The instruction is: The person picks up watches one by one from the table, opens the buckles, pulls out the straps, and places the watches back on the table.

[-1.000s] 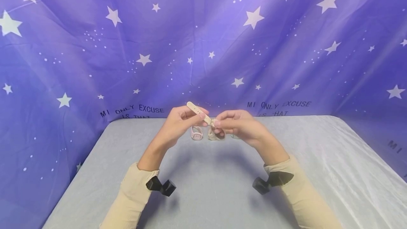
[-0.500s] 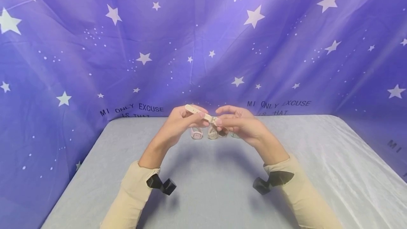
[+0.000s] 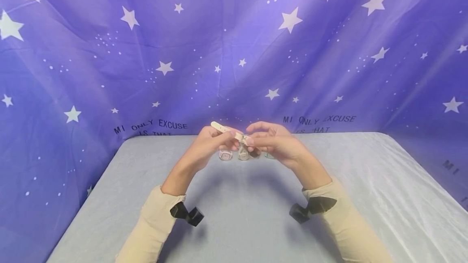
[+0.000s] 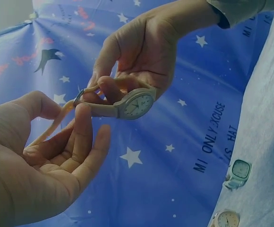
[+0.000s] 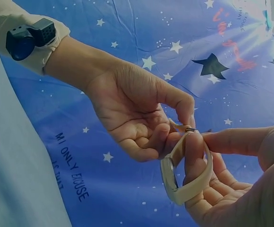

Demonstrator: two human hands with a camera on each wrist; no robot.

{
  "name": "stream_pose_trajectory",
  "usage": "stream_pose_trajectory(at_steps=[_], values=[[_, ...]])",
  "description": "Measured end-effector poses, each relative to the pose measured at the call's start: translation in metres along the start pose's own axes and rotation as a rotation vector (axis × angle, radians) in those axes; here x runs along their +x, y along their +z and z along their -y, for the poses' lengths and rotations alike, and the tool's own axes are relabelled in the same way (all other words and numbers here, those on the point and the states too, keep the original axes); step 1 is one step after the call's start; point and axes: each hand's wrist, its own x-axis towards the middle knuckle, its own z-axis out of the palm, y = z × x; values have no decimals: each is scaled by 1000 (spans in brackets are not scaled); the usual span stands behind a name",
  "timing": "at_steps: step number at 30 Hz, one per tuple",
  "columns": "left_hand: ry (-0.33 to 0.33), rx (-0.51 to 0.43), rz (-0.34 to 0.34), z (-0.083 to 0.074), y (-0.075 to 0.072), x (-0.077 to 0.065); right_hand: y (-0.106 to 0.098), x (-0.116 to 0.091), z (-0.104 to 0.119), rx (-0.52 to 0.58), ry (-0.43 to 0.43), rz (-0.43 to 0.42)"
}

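Observation:
A cream wristwatch with a round white dial point(image 4: 136, 105) is held in the air between both hands, its strap bent into a loop. The left hand point(image 3: 208, 143) pinches the strap point(image 3: 219, 127) between thumb and fingers, and the strap's holed end sticks out up and left past it. Close to the buckle point(image 5: 191, 129), the right hand point(image 3: 279, 143) grips the watch, with fingers inside the loop in the right wrist view. Fingertips of the two hands nearly meet at the buckle. How far the strap passes through the buckle is partly hidden by fingers.
Beyond the hands, on the grey cloth-covered table point(image 3: 241, 222), lie a pink watch point(image 3: 226, 156), a beige watch point(image 3: 243, 155) and a pale green square watch point(image 4: 241, 169), partly hidden by the right hand in the head view. A purple star-printed curtain point(image 3: 204, 44) hangs behind the table.
The strap's free end has tipped lower and to the left, lying flatter than before. Left fingers beneath it have shifted slightly; both hands stay at nearly the same place.

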Motion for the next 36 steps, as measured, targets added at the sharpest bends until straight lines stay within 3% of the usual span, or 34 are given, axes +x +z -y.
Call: stream_pose_trajectory(at_steps=[11, 18, 26, 36], values=[[-12, -15, -42, 0, 2, -1, -3, 3, -5, -9, -54, 36], [-65, -42, -71, 1, 3, 1, -2, 2, -5, -109, -97, 7], [-96, -90, -89, -1, 3, -2, 4, 1, -6, -306, -207, -66], [-95, -64, -85, -2, 4, -1, 5, 1, -8, -385, -293, -113]])
